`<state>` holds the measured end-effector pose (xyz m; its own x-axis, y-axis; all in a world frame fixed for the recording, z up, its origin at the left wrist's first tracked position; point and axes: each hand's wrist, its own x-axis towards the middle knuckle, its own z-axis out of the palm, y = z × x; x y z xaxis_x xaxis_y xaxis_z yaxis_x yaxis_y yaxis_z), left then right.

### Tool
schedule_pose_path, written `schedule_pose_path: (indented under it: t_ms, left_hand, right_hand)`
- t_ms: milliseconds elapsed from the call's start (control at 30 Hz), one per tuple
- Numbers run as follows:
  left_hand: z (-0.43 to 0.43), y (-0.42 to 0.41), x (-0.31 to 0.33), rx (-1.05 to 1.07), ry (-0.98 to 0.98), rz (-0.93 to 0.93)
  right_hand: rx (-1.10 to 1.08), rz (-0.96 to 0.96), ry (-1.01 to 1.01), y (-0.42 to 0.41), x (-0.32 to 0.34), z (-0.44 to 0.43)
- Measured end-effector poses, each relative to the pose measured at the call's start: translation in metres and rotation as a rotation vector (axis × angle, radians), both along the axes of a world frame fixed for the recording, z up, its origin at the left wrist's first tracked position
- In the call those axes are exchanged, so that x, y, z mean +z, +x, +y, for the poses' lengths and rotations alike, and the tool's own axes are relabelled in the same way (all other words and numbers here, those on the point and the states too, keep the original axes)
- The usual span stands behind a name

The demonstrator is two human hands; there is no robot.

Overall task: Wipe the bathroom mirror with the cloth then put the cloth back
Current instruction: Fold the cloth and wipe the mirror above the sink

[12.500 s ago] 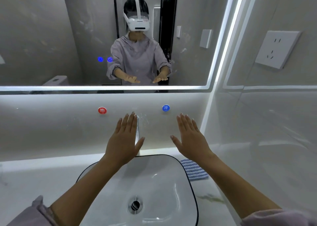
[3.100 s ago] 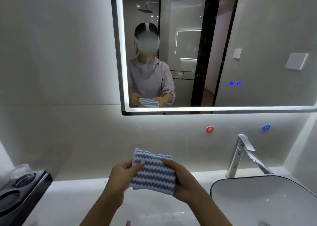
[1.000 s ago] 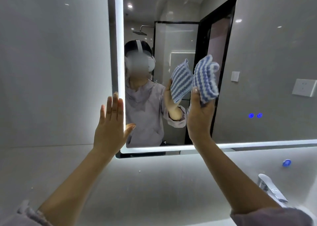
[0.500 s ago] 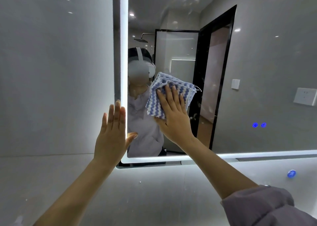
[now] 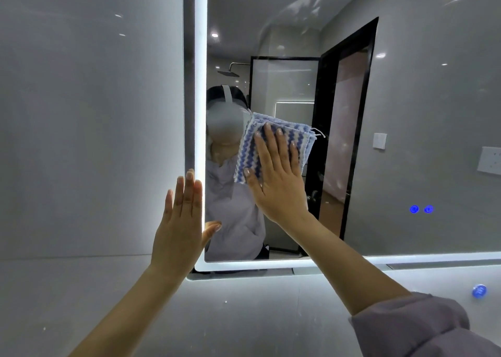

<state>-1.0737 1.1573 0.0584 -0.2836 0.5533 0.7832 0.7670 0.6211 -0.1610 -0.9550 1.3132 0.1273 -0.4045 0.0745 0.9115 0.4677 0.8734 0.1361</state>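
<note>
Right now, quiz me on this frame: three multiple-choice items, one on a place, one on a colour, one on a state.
1. Where is the cloth?
A. on the counter
B. against the mirror
C. in the sink

2. What colours is the cloth?
A. red and black
B. plain green
C. blue and white

3. How is the left hand?
A. open and empty
B. gripping the cloth
C. in a fist

Answers: 1 B, the right hand presses it flat on the glass; 2 C, wavy blue and white stripes show; 3 A, its fingers are straight, raised by the mirror's lit left edge.
</note>
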Motion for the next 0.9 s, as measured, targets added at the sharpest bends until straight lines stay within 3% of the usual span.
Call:
schedule_pose_path:
  t_ms: [500, 900]
  left_hand:
    - [-0.001, 0.001, 0.0, -0.021, 0.014, 0.01]
    - [0.002, -0.003, -0.006, -0.056, 0.057, -0.019]
  right_hand:
    - [-0.053, -0.03, 0.106, -0.005, -0.019, 0.008]
    - [0.002, -0.197, 0.149, 0.005, -0.126, 0.011]
